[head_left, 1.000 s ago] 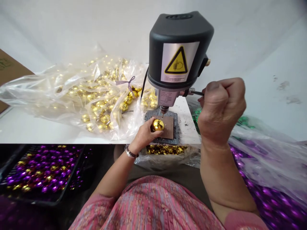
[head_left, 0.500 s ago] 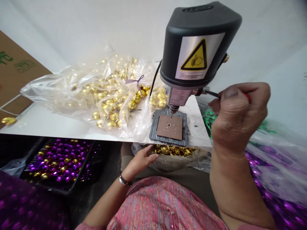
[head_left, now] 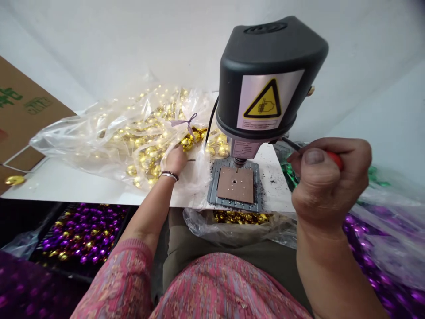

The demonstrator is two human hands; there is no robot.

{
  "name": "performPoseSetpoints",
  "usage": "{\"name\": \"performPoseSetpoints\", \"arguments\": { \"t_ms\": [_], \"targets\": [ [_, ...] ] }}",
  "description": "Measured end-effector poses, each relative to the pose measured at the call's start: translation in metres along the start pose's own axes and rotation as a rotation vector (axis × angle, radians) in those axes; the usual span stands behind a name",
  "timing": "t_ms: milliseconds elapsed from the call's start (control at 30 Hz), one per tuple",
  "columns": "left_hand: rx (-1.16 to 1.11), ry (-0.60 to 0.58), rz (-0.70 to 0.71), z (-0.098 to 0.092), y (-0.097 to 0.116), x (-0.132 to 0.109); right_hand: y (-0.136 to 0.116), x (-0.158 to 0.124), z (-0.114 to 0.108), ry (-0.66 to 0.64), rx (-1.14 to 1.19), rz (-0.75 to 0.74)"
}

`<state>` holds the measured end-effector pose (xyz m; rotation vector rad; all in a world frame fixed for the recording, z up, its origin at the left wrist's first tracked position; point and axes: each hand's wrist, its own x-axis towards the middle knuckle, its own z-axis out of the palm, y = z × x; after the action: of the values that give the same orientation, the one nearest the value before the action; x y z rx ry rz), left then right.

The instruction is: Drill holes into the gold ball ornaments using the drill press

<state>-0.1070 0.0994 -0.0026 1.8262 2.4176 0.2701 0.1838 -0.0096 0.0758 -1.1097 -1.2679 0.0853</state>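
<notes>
A: Hands, nearest first?
B: Right hand point(head_left: 332, 177) is gripping a slim metal lever with a red knob point(head_left: 334, 160), fingers curled tight around it.
A: Then?
B: Shiny gold pieces point(head_left: 241, 217) are sitting under the front edge of the white tabletop point(head_left: 66, 186). Above, a thin drill bit point(head_left: 237, 170) on a dark grey drill press point(head_left: 265, 51) is hanging over a brown square plate point(head_left: 232, 194), pale chips scattered on it.
A: Left hand?
B: Left hand point(head_left: 175, 159) is resting, curled, among shiny gold balls point(head_left: 146, 161) and the film of a big clear plastic bag point(head_left: 59, 133). Can't tell how far it's open or if it's gripping a ball.
A: Risks?
B: Chips are littering the plate; anything set there could rock. Loose film is lying just beside the base; straying under a turning bit, it could snag. Smooth round balls could slip from a light pinch and roll off.
A: Unclear?
B: Tabletop's hiding most of the gold pieces. Left fingertips are out of sight. Can't tell if the bit's spinning. Frame's cutting off the brown cardboard box point(head_left: 36, 97).
</notes>
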Motion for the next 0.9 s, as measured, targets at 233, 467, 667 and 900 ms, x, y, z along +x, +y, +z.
{"name": "performPoseSetpoints", "arguments": {
  "t_ms": [233,467,667,900],
  "targets": [
    [-0.046,0.023,-0.037,0.003,-0.009,0.003,0.004,-0.001,0.000,0.013,0.014,-0.068],
    [-1.364,-0.206,-0.022,-0.013,-0.005,-0.064,0.007,-0.005,0.001,-0.014,0.072,-0.035],
    [-1.788,-0.582,-0.204,-0.001,0.006,-0.156,0.010,-0.008,0.004,-0.011,0.105,-0.044],
    [-1.887,-1.035,-0.207,0.021,0.023,-0.204,0.008,-0.007,0.001,-0.064,0.118,-0.105]
  ]
}}
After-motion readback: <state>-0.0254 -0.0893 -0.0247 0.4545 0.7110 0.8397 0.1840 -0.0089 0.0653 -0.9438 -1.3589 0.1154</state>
